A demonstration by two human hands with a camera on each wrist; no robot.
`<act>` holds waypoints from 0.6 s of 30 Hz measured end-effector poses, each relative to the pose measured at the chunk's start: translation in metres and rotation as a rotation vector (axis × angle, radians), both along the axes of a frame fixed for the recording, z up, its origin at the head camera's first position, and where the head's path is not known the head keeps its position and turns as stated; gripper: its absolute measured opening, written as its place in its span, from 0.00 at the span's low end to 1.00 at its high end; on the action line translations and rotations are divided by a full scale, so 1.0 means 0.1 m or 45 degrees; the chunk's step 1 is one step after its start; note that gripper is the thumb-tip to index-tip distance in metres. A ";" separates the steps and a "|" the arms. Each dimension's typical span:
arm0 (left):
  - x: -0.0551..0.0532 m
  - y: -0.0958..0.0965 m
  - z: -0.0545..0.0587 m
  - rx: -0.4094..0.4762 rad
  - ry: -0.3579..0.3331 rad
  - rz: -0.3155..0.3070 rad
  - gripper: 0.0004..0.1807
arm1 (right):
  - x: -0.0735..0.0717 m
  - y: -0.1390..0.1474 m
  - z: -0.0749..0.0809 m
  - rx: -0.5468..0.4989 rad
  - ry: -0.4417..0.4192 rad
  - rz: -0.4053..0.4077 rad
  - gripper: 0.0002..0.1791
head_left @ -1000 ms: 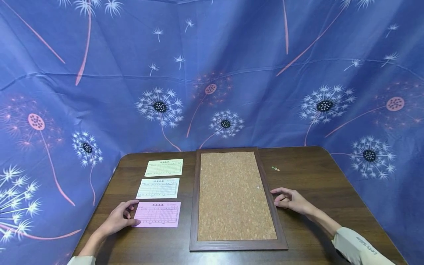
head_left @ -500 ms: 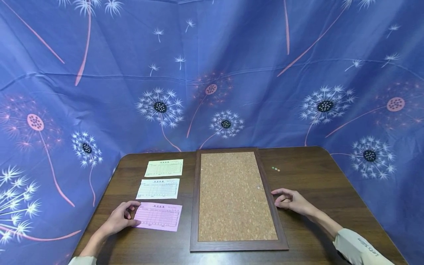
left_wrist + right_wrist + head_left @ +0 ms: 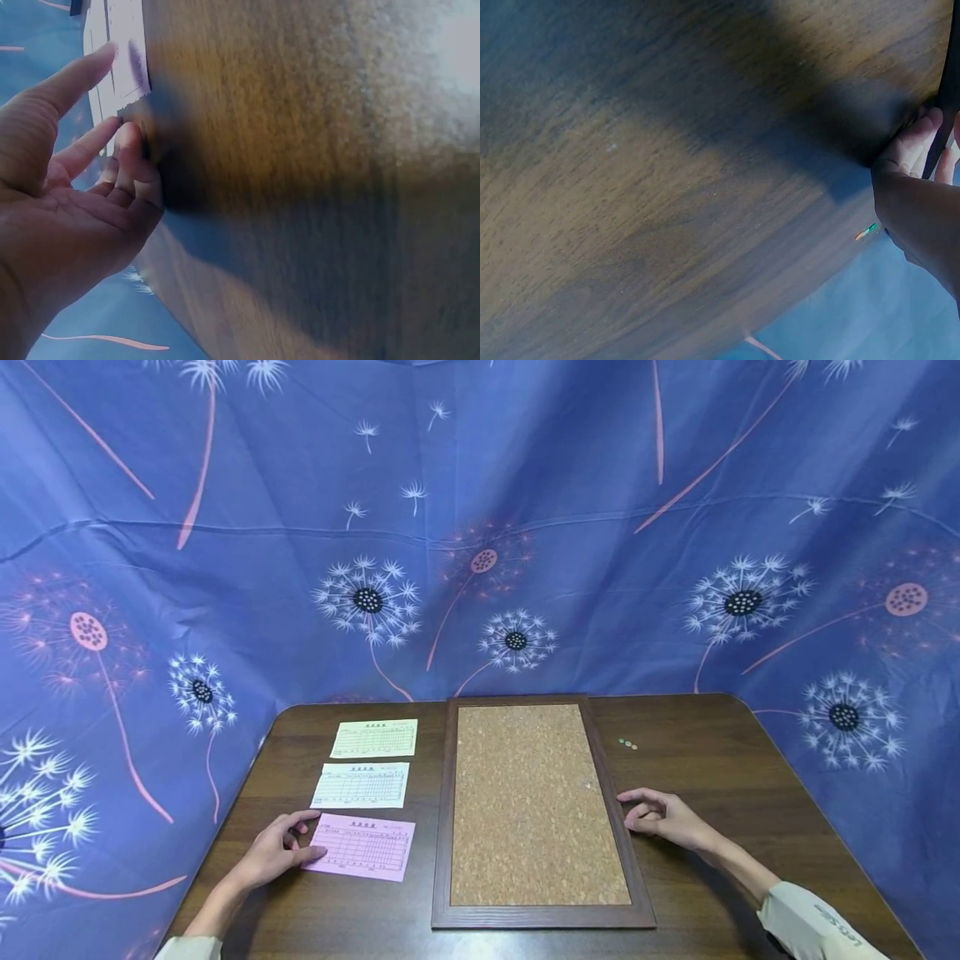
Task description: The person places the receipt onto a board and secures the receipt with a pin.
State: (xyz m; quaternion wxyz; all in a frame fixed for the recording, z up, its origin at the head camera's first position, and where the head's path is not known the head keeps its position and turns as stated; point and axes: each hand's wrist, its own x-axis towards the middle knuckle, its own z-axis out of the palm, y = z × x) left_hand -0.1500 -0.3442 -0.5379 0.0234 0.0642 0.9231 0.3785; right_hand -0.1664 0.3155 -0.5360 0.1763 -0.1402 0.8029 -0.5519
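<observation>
My left hand (image 3: 272, 850) is at the left end of a pink printed form slip (image 3: 363, 850). The thumb lies on the slip's lower left part, and the index fingertip reaches its upper left corner. In the left wrist view the thumb and index finger (image 3: 90, 148) are extended, the other fingers bent. A cork board (image 3: 536, 810) in a dark brown wooden frame lies flat in the middle of the table. Against the frame's right edge rests my right hand (image 3: 667, 818), fingers loosely bent; the right wrist view shows its fingertips around the dark edge (image 3: 949, 75).
Above the pink slip lie a white form slip (image 3: 360, 786) and a pale green one (image 3: 375, 739). Several tiny coloured pieces (image 3: 627, 744) sit right of the board on the brown table (image 3: 720, 760). A blue dandelion-print cloth (image 3: 480, 485) hangs around the back and sides.
The pink slip has turned slightly under my left hand, its right end dropping nearer, and my thumb reaches further onto it. My right hand stays at the frame; the head view shifted a little.
</observation>
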 end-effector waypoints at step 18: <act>0.00 0.04 0.02 -0.072 0.008 -0.061 0.33 | 0.01 0.01 -0.03 -0.012 0.038 -0.001 0.25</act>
